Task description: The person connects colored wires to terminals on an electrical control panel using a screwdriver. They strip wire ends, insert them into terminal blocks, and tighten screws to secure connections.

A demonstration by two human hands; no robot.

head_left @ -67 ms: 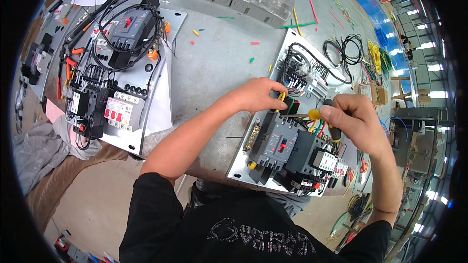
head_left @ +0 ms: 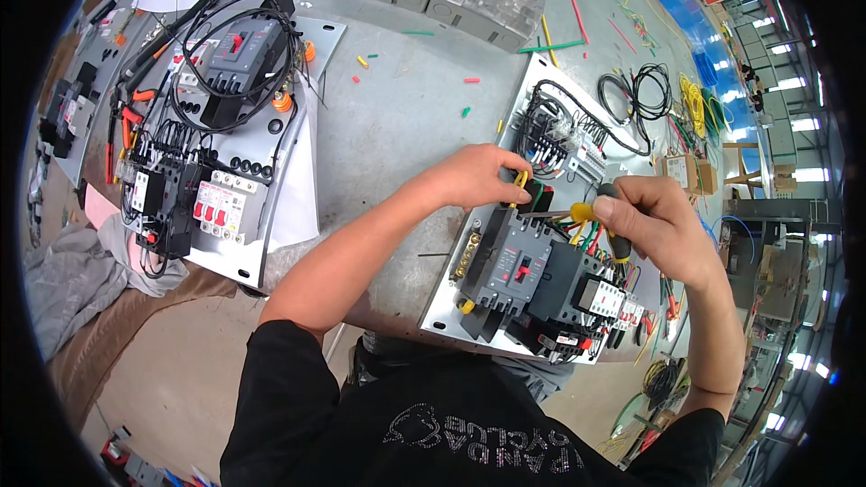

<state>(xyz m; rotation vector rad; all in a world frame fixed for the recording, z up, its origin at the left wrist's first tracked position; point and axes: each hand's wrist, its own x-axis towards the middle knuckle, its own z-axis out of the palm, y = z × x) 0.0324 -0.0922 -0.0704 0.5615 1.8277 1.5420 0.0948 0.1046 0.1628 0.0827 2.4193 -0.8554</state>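
My right hand [head_left: 657, 221] is closed round a screwdriver [head_left: 582, 212] with a yellow and black handle. The thin shaft lies nearly level, pointing left at the far end of a grey circuit breaker [head_left: 514, 266]. With fingers pinched, my left hand [head_left: 476, 177] holds a yellow-sleeved wire [head_left: 520, 182] beside that same end. The screwdriver's tip meets the terminal area, but its exact contact is too small to make out. The breaker, with its red switch, is fixed on a pale metal mounting plate [head_left: 440, 314]. Red, green and yellow wires run beside it, partly under my right hand.
A second wired plate [head_left: 248, 257] stands on the left of the grey table [head_left: 388, 126], with coiled black cable on top. Grey boxes with clear covers [head_left: 487, 4] sit at the back. Coloured tube scraps and black wire coils [head_left: 645, 90] lie around.
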